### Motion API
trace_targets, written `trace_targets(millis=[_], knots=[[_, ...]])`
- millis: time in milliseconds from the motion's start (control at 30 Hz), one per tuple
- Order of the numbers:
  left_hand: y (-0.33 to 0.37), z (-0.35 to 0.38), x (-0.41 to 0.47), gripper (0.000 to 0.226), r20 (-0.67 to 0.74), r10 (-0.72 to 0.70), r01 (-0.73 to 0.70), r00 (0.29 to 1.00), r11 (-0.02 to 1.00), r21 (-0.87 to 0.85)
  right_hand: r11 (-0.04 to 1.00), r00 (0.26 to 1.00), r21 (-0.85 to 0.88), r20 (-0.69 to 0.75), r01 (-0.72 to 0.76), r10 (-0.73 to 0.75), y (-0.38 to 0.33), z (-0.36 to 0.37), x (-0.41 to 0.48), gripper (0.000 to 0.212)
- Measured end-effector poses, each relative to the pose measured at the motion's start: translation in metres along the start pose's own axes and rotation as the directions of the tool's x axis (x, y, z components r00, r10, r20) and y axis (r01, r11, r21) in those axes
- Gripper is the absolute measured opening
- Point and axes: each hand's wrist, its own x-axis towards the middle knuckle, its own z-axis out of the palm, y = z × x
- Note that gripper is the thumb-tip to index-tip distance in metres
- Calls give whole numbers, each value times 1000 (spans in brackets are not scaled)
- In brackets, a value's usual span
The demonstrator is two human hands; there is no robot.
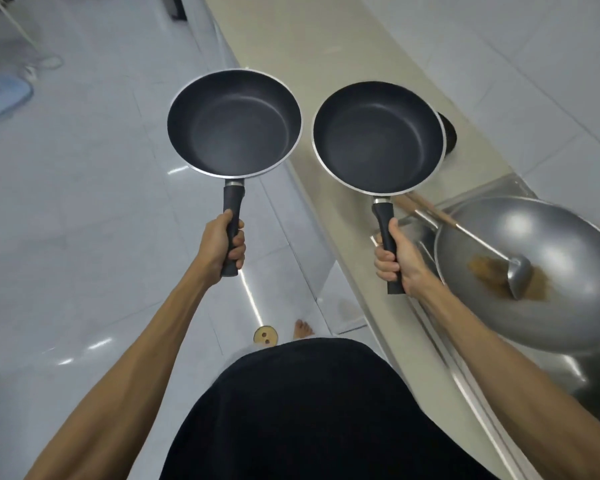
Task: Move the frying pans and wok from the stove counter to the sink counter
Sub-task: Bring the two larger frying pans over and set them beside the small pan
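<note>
Dark shirt [309, 410] lowest in view and closest, arms reaching forward from it. Beyond that, pale tiled floor [84, 202] on the left and long beige desk [326, 64] running away on the right.

Wok [541, 271] sitting at the right edge on a steel surface, grey and wide, with brown residue in its bowl and a ladle [513, 271] resting inside, wooden handle pointing up and left. Not held by either hand; just beside the right forearm.

Two dark frying pans held up in the air, side by side, rims close but apart, both empty. Left pan [234, 123] over the floor, clear of the desk. Right pan [378, 138] over the desk edge, a dark round object partly hidden behind its far rim.

Left hand [226, 244] closed fully round the left pan's black handle. Right hand [395, 258] closed fully round the right pan's handle.

Judged step: carrying both pans off toward the sink side, wok left for later. Next move likely calls for level pans, a clear landing spot, then a return for the wok, with the ladle steadied or removed first.
</note>
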Motion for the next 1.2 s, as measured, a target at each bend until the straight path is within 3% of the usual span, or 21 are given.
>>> trace_targets(millis=[400, 800, 1200], knots=[[109, -22, 193, 34, 43, -68, 69, 997, 998, -9, 997, 997, 73, -66, -39, 44, -103, 87, 166, 51], [260, -93, 402, 35, 229, -212, 152, 950, 956, 253, 941, 953, 332, -299, 61, 43, -136, 220, 309, 54], [344, -42, 557, 36, 389, -304, 141, 870, 908, 395, 836, 888, 493, -460, 241, 15, -171, 247, 401, 54]])
